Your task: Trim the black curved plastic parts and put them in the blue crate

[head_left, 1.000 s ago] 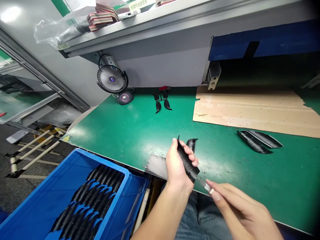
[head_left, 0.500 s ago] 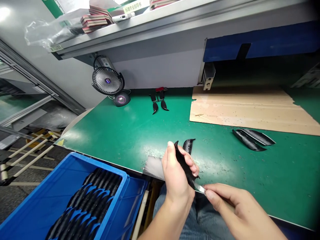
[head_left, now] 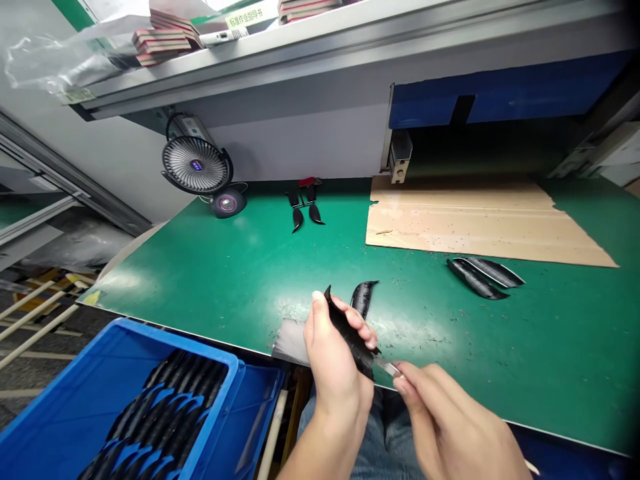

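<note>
My left hand (head_left: 333, 357) is closed around a long black plastic part (head_left: 350, 333), held upright over the near edge of the green table (head_left: 225, 273). My right hand (head_left: 445, 417) pinches a small metal blade (head_left: 387, 366) whose tip touches the lower end of that part. Just behind my left hand, a second black curved part (head_left: 363, 297) lies on the table. Farther right, two long black parts (head_left: 483, 275) rest side by side.
A blue crate (head_left: 75, 413) with several black parts stands at the lower left, below the table edge. A small fan (head_left: 196, 167) and black pliers (head_left: 303, 210) sit at the back. A cardboard sheet (head_left: 475, 217) covers the back right. A shelf (head_left: 300, 40) runs overhead.
My right hand has come in from the right and brought the blade against the lower end of the black part. The view has shifted to the right.
</note>
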`<state>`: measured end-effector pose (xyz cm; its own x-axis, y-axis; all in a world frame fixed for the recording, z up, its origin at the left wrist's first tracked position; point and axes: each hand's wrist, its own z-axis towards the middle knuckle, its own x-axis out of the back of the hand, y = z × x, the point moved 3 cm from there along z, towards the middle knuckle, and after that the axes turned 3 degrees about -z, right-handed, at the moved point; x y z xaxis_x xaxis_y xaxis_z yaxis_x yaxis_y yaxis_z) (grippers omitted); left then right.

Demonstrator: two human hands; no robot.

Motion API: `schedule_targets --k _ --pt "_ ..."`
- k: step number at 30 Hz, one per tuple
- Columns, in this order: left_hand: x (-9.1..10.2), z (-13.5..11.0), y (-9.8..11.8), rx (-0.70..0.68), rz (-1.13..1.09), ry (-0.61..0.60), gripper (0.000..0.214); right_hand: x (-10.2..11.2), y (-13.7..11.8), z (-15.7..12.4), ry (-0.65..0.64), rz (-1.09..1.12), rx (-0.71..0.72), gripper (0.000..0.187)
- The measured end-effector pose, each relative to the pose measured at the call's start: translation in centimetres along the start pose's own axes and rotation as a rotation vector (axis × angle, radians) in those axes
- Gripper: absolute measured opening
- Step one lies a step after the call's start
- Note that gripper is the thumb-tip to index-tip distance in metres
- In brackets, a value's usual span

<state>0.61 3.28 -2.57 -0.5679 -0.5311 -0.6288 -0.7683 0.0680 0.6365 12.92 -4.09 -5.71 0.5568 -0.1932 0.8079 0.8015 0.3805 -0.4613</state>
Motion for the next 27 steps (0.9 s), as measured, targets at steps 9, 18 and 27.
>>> schedule_targets --k 9,18,27 --pt "-0.4 -0.1 -1.0 0.129 -0.042 0.016 0.023 -1.0 0.3 0.8 0.099 0.693 -0.556 0.028" --pt "0.0 6.7 0.0 -0.347 0.661 -0.203 0.030 -1.7 3.6 0.0 -0.171 0.513 -0.655 0.043" --pt "0.6 12.8 -1.0 -0.587 1.162 -0.245 0.013 2.4 14.4 3.0 0.029 -0.257 -0.663 0.035"
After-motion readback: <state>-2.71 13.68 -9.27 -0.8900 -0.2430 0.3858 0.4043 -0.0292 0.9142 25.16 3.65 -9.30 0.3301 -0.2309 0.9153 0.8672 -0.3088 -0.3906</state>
